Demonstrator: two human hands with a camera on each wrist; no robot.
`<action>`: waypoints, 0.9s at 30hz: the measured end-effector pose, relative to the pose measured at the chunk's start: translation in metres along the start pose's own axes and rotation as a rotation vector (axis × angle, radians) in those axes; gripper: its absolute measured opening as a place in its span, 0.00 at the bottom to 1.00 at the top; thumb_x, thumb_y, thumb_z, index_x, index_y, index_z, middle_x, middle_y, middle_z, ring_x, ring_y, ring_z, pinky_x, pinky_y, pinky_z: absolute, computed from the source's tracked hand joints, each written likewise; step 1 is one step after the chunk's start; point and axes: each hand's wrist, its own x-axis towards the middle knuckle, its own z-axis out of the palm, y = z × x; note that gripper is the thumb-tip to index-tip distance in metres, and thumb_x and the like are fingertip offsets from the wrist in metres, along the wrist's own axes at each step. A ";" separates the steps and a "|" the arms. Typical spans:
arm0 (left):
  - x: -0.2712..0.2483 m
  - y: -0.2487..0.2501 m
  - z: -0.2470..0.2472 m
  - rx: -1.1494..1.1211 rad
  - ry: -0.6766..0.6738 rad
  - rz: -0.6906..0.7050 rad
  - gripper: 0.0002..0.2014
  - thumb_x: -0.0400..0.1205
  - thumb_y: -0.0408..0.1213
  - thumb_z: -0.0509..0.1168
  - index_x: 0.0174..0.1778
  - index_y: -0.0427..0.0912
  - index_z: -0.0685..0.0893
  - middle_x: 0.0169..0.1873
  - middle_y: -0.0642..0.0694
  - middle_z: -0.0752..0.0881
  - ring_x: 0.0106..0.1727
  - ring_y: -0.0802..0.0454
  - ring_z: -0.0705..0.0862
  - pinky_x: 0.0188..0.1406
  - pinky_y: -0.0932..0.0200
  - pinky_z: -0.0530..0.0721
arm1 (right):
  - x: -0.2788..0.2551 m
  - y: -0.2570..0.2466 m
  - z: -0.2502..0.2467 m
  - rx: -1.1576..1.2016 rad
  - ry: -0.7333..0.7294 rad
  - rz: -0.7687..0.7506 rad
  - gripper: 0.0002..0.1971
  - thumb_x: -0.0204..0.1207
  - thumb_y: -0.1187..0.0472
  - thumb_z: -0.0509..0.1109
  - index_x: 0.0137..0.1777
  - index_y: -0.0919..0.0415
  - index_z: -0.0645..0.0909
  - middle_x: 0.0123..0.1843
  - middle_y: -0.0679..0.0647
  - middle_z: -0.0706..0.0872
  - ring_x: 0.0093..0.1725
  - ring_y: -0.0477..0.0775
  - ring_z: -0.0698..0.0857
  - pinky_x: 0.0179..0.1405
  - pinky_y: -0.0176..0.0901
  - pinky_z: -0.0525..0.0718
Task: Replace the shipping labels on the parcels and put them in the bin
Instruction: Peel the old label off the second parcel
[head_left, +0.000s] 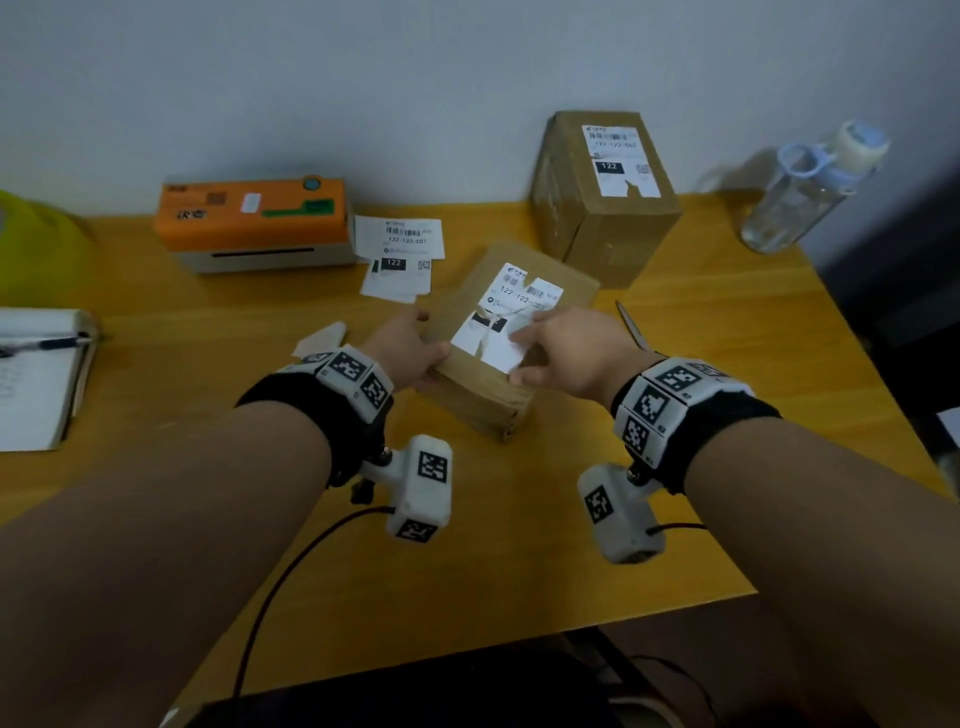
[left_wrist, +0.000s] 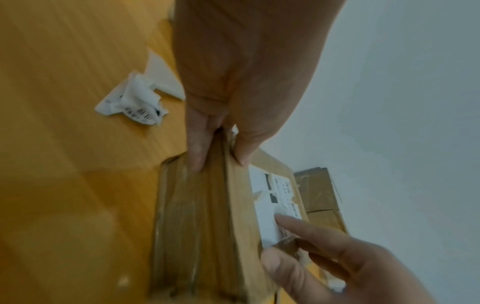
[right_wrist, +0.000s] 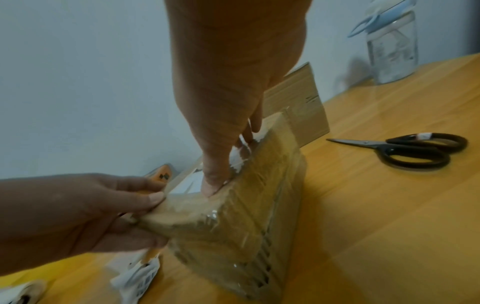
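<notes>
The left hand (head_left: 410, 353) gripped the flat parcel's (head_left: 493, 374) near corner; right hand (head_left: 566, 358) fingertips pressed its torn label (head_left: 506, 317). Best to peel slowly from beside that grip.

Two cardboard parcels sit on the wooden table: a flat parcel (head_left: 511, 332) and a tall box (head_left: 602, 197), each bearing one label. Two loose printed labels (head_left: 400, 257) lie overlapping beside one orange label printer (head_left: 254, 223). One crumpled label (left_wrist: 135, 102) lies on the table. One pair of scissors (right_wrist: 413, 149), one water bottle (head_left: 802, 192) and one notebook (head_left: 36, 379) complete the count.
</notes>
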 end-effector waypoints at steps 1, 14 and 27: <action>0.001 -0.002 0.001 -0.049 0.046 0.018 0.29 0.80 0.37 0.68 0.76 0.41 0.65 0.62 0.42 0.78 0.55 0.40 0.85 0.56 0.43 0.85 | 0.002 -0.003 -0.001 -0.034 0.020 0.001 0.25 0.77 0.37 0.63 0.66 0.52 0.78 0.61 0.55 0.83 0.59 0.57 0.81 0.47 0.46 0.80; 0.015 0.011 0.005 0.042 0.038 -0.006 0.48 0.77 0.41 0.71 0.83 0.44 0.42 0.76 0.39 0.69 0.70 0.40 0.76 0.64 0.48 0.80 | 0.036 -0.013 -0.020 -0.174 0.014 -0.090 0.22 0.79 0.41 0.62 0.57 0.60 0.77 0.56 0.59 0.80 0.54 0.59 0.78 0.47 0.49 0.75; 0.022 0.011 0.001 0.207 0.178 0.097 0.29 0.85 0.37 0.60 0.81 0.53 0.59 0.74 0.44 0.75 0.71 0.47 0.77 0.66 0.54 0.76 | 0.059 0.019 -0.011 0.133 -0.110 -0.259 0.30 0.84 0.49 0.58 0.83 0.43 0.50 0.70 0.58 0.71 0.64 0.59 0.77 0.52 0.46 0.76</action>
